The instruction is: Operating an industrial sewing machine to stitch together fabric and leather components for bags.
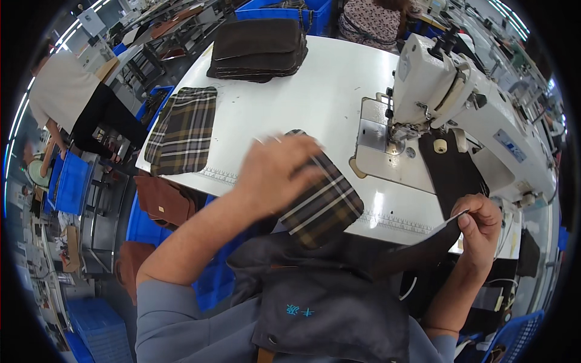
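Observation:
A plaid fabric piece point(327, 202) in brown, black and white lies at the table's front edge, its near end over my lap. My left hand point(278, 169), smeared by motion, is over its far left part with thumb and fingers apart; whether it touches the cloth is hidden. At the right, my right hand point(480, 227) pinches the edge of a dark brown fabric strip point(417, 251) between thumb and fingers. That strip slants down toward my lap, below the table edge. Another dark strip point(451, 169) lies under the sewing machine's arm.
A white sewing machine point(423, 78) stands at the right of the white table point(254, 115). Another plaid piece point(184, 130) lies left, near a stack of dark brown pieces point(260, 48). Brown leather-like pieces point(163, 199) hang below left. Blue bins point(72, 181) and other people surround the table.

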The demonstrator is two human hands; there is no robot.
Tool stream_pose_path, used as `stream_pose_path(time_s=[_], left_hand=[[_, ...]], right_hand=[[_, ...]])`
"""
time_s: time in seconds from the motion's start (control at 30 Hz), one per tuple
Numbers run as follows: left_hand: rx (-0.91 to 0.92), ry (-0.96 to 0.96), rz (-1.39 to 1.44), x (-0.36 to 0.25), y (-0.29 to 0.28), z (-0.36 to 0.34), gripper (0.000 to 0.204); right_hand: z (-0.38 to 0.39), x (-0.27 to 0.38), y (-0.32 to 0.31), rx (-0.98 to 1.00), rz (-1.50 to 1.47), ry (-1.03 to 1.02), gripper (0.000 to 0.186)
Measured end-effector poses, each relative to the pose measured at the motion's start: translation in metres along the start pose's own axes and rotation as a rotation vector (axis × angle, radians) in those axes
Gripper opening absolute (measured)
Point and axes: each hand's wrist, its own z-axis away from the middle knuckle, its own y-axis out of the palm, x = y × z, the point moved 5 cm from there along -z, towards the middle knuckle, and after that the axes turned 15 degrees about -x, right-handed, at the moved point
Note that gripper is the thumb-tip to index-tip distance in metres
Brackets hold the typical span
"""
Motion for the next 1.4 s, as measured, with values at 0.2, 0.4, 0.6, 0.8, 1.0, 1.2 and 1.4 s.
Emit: stream_pose_path(time_s=[0.2,0.4,0.6,0.8,1.0,1.2,1.4], left_hand=[[0.028,-0.326,-0.328,0.059,0.006,-0.019,0.058],[0.138,-0.473,-0.035,0.03,0.03,-0.021,0.033],[0.139,-0.667,0.681,-0.018,0.027,-0.018,0.021],[0.087,-0.716,0.92,-0.043,0.026,-0.007,0.022],[0.093,-0.848,1.007,-0.05,0.025,-0.004,0.026],[0.099,-0.753,0.966,-0.053,0.022,-0.007,0.025],[0.086,-0.727,0.916,-0.053,0.022,-0.009,0.022]], right_hand=[[-0.002,0.02,0.054,0.088,-0.041,-0.052,0.011],[-0.007,-0.004,0.117,0.17,-0.028,0.156,0.014],[-0.016,-0.017,0.126,0.094,0.119,0.062,0.015],[-0.016,-0.005,0.116,-0.091,0.043,-0.325,0.011],[-0.009,-0.013,0.115,0.006,-0.059,0.04,0.012],[-0.006,-0.014,0.115,0.023,-0.118,0.058,0.011],[-0.006,-0.014,0.116,0.014,-0.139,0.07,0.012]])
